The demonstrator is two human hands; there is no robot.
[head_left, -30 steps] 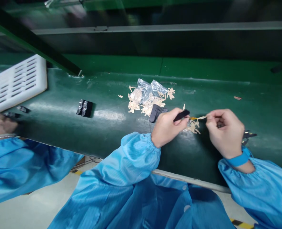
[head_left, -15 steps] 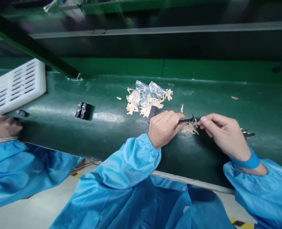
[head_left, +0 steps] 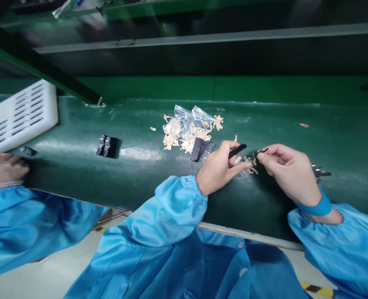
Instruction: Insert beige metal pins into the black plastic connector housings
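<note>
My left hand (head_left: 217,168) is closed around a black strip-like piece (head_left: 238,152), whose end sticks out past the thumb and tilts upward. Just right of it, my right hand (head_left: 285,168) pinches a small, thin dark part (head_left: 263,152) between thumb and fingertips; its exact kind is too small to tell. Below and between the hands lies a little heap of cream-coloured flat pieces (head_left: 251,169). Black blocks (head_left: 199,148) stand in a row against the back of my left hand. Behind them is a larger heap of cream pieces (head_left: 188,143) with clear plastic bags (head_left: 184,116).
A co-worker's hand (head_left: 5,169) rests on the green bench (head_left: 159,187) at far left, near a white slotted tray (head_left: 31,110). Two black blocks (head_left: 106,146) stand left of centre. Dark pieces with gold-coloured bits (head_left: 321,171) lie beyond my right wrist. A green post (head_left: 78,89) rises at the back.
The black piece in my left hand has turned to point up and right. A small dark part now shows in my right fingertips. More of the black blocks beside my left hand is visible.
</note>
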